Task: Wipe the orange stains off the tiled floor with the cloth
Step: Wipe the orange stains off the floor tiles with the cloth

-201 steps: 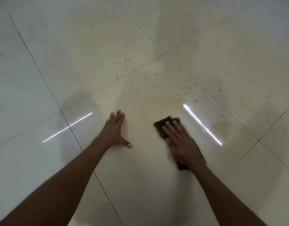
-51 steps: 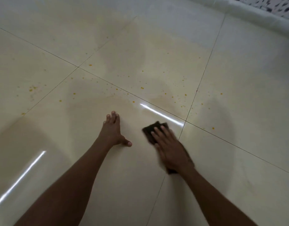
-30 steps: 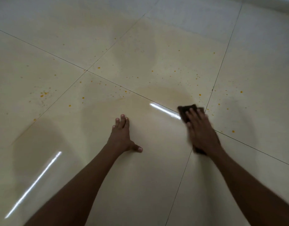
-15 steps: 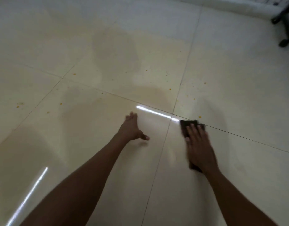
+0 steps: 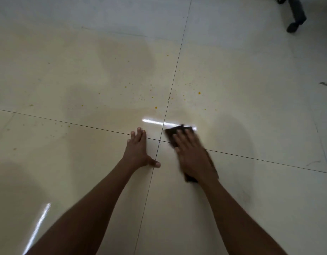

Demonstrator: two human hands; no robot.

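While left hand [image 5: 136, 152] lies flat on glossy tile [image 5: 81, 162], right hand [image 5: 193, 157] presses dark cloth [image 5: 171, 133], grips released.

Glossy, smooth ceramic-looking tiled floor [image 5: 232, 181] w/ dark matt cloth [image 5: 174, 132].

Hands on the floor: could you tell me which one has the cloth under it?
The right hand, flat on the dark cloth; the left hand rests bare on the tiled floor.
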